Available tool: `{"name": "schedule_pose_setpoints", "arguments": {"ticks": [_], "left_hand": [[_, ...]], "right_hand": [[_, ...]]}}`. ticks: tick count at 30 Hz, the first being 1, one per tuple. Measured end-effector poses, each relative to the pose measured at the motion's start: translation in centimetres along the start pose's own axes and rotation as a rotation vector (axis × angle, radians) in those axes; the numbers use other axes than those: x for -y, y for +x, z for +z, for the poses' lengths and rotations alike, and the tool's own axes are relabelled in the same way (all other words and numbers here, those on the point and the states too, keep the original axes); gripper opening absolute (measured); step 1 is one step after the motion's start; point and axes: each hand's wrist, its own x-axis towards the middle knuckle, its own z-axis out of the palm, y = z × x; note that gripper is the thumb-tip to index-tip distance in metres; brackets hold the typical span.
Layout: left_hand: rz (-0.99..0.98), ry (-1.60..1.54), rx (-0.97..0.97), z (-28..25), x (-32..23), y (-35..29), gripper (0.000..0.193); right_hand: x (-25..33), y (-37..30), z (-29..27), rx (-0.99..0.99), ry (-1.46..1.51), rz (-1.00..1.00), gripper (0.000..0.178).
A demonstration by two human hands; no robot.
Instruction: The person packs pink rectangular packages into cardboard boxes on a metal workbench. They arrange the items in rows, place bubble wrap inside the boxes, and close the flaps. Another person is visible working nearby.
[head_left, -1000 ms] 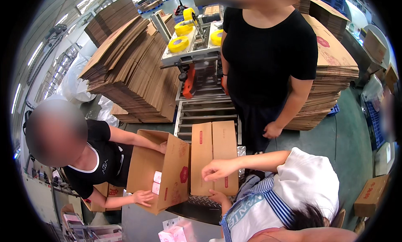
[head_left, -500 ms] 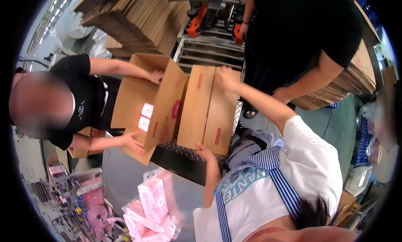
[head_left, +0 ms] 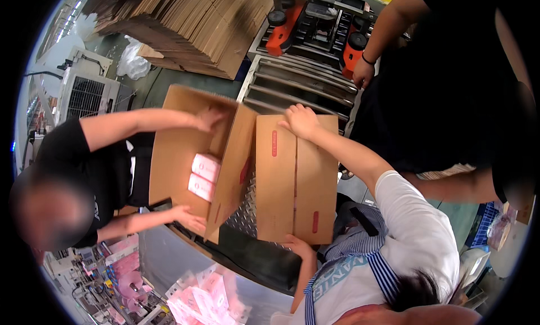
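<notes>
A closed brown cardboard box point(head_left: 277, 184) lies in front of me, a seam running along its top. My right hand point(head_left: 301, 121) is at its far end, fingers over the edge. My left hand point(head_left: 299, 247) holds the near end, partly hidden by the box. To the left, an open cardboard box point(head_left: 175, 156) is tipped toward a co-worker. Two small pink-and-white packs point(head_left: 203, 177) show inside it. One co-worker hand point(head_left: 209, 119) reaches into this open box; the other hand point(head_left: 190, 218) is by its near edge.
A roller conveyor point(head_left: 292, 88) with orange side parts lies beyond the boxes. Flat cardboard point(head_left: 197, 27) is stacked at the far left. Pink packs point(head_left: 205, 297) lie on the grey table point(head_left: 157, 254). A second person in black point(head_left: 439, 100) stands to the right.
The view has shifted. My box has turned slightly, and the gap between it and the open box is wider at the near end. My right hand sits nearer the seam.
</notes>
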Motion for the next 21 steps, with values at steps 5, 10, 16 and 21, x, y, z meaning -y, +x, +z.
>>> {"name": "schedule_pose_setpoints", "arguments": {"ticks": [5,10,16,21], "left_hand": [[0.095,-0.110,0.136,10.3,-2.1,1.0,0.069],[0.552,0.099,0.086,18.1,-12.6,8.9,0.070],[0.478,0.203,0.225,25.1,-23.0,12.9,0.076],[0.300,0.296,0.366,28.5,-28.0,11.1,0.075]], "right_hand": [[-7.6,10.6,-1.3,-0.008,-0.063,-0.028,0.046],[-14.6,19.6,-3.1,-0.195,-0.144,-0.038,0.041],[-18.8,20.3,-2.0,-0.250,-0.128,0.083,0.056],[-15.5,15.7,-2.1,-0.271,-0.140,0.247,0.057]]}}
